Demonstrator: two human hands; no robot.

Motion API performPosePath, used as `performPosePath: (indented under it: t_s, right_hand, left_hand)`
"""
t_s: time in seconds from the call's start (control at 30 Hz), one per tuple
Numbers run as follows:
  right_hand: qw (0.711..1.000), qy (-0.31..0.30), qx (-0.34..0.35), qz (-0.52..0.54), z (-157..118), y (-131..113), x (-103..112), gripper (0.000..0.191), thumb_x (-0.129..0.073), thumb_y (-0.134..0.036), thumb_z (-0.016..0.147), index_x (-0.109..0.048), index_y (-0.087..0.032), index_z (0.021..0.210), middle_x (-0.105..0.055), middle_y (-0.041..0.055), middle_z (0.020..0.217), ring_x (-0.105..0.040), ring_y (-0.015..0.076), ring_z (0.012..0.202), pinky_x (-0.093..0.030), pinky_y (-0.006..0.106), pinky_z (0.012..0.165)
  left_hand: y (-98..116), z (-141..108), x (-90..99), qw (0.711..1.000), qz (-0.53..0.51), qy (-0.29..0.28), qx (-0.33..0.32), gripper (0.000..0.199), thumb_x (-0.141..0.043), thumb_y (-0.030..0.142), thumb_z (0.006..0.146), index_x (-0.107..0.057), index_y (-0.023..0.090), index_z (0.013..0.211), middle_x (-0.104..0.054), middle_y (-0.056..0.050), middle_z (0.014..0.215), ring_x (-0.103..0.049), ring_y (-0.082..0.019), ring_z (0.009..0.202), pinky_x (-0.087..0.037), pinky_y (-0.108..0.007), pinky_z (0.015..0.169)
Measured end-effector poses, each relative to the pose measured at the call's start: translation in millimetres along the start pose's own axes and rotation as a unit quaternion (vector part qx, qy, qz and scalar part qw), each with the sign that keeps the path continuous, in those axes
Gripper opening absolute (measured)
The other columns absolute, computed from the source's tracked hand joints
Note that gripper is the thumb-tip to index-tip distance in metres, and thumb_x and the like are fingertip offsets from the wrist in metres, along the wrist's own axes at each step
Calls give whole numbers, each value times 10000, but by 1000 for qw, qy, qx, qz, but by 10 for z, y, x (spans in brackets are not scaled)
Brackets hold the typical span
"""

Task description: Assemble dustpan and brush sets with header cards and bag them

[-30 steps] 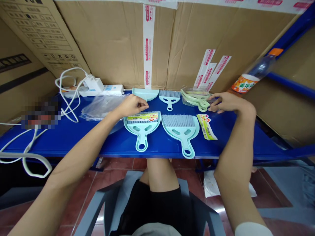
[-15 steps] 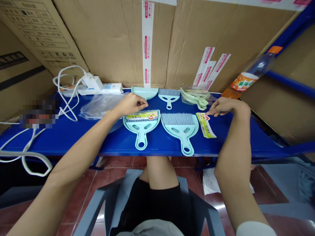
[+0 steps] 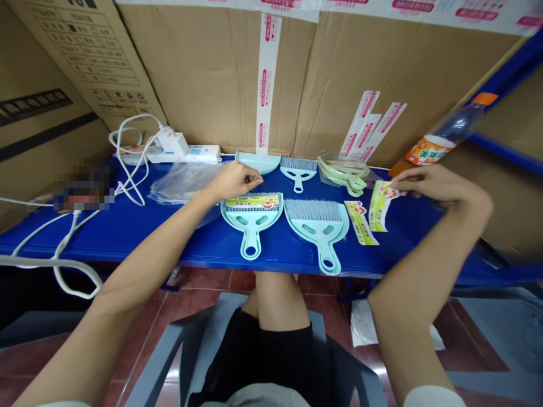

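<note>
Looping over the left side of the blue worktop [image 3: 271, 249], white cables [image 3: 25, 261] lead up toward a white power strip [image 3: 204, 152] at the back, near an object [image 3: 85, 186] too blurred to name. Just in front of the power strip lie crumpled clear plastic bags [image 3: 173, 183]. From where I stand, the person's left hand [image 3: 232, 180] hovers beside them, its grip pressed together, thumb against fingertips; I can't tell whether anything is between them. Behind that hand, a mint-green dustpan [image 3: 265, 164] sits at the back, partly hidden. In front of the hand lies a labelled brush-and-dustpan set [image 3: 250, 226], a yellow-green label strip across its bristles. A small mint hand brush [image 3: 298, 169] rests farther back, and nearer the front edge is a second mint brush-and-dustpan set [image 3: 324, 233], its grey bristles bare. To the right, a pale green brush-and-dustpan set [image 3: 350, 175] lies in clear plastic at the back, with a loose label card [image 3: 361, 223] flat in front of it. Beside that card, the right hand [image 3: 439, 183] pinches the top of another label card [image 3: 380, 208] between thumb and fingers. Behind that hand, an orange-capped drink bottle [image 3: 432, 150] leans at a slant.
</note>
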State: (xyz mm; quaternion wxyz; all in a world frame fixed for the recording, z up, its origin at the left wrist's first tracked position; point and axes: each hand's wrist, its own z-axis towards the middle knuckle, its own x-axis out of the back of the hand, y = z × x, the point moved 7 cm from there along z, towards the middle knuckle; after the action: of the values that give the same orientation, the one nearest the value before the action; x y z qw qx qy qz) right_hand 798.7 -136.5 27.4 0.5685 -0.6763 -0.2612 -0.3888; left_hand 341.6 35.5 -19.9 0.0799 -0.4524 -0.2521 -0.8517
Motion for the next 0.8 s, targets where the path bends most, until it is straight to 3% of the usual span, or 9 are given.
performPosePath:
  t_s: [0.1, 0.13, 0.2, 0.27, 0.33, 0.4, 0.57, 0.67, 0.8]
  right_hand:
    - [987, 124, 67, 83, -192, -263, 167, 588, -909, -884, 721, -807, -363, 972, -769, 120, 845, -732, 319, 802, -643, 470, 665]
    - [983, 150, 57, 89, -234, -366, 149, 623, -886, -913, 719, -800, -356, 984, -781, 147, 908, -768, 331, 899, -657, 474, 747]
    - [953, 261, 94, 119, -341, -670, 153, 675, -811, -945, 771, -780, -345, 1078, -806, 198, 1143, -789, 376, 1068, -635, 490, 784]
    - [915, 303, 178, 197, -403, -999, 60, 619, -859, -850, 811, -756, -359, 1173, -799, 161, 1267, -780, 303, 1005, -572, 411, 700]
    - [898, 262, 231, 267, -376, -1257, -126, 632, -959, -695, 804, -719, -401, 1309, -793, 82, 1279, -742, 208, 889, -522, 345, 653]
    - [899, 205, 244, 299, -305, -1437, -352, 738, -1002, -628, 775, -672, -416, 1400, -783, 28, 1211, -712, 173, 818, -531, 317, 642]
    - [923, 46, 255, 285, -141, -1763, -1033, 590, -946, -623, 832, -709, -308, 1270, -764, 55, 1198, -780, 238, 867, -664, 400, 719]
    - [935, 26, 231, 267, -91, -1839, -1324, 517, -925, -570, 866, -733, -300, 1263, -728, 66, 1164, -812, 289, 946, -702, 430, 748]
    - [945, 40, 201, 254, -48, -1853, -1491, 567, -877, -555, 931, -694, -340, 1423, -701, 68, 1118, -813, 316, 1023, -727, 447, 796]
  left_hand:
    - [24, -6, 49, 999, -14, 31, 7, 274, -674, 405, 999, -860, 211, 941, -762, -28, 678, -699, -201, 629, -513, -333, 732]
    - [36, -8, 63, 999, -20, 41, 11, 300, -669, 429, 1010, -856, 206, 939, -763, -27, 683, -697, -198, 633, -524, -336, 747]
    - [72, -8, 83, 998, -32, 57, 17, 378, -645, 493, 1040, -844, 192, 928, -781, -36, 722, -702, -194, 656, -539, -335, 762]
    - [124, -1, 92, 997, -39, 70, 15, 477, -608, 570, 1075, -821, 181, 899, -799, -52, 779, -711, -191, 691, -543, -323, 745]
    - [174, 10, 80, 995, -62, 76, 10, 573, -563, 655, 1104, -796, 176, 892, -812, -75, 855, -720, -189, 732, -543, -307, 705]
    - [199, 22, 52, 990, -119, 77, 12, 638, -522, 735, 1112, -799, 174, 982, -822, -106, 966, -737, -193, 793, -550, -293, 664]
    - [224, 17, 4, 956, -283, 70, 14, 793, -505, 908, 1035, -740, 234, 1381, -800, -148, 1228, -783, -247, 979, -614, -305, 667]
    - [230, 2, -12, 952, -302, 50, 25, 886, -409, 983, 1006, -742, 258, 1391, -808, -123, 1128, -805, -271, 977, -636, -338, 700]
    - [211, 7, -21, 946, -318, 50, 47, 1013, -192, 988, 1023, -785, 190, 1217, -793, -128, 961, -820, -288, 940, -645, -357, 699]
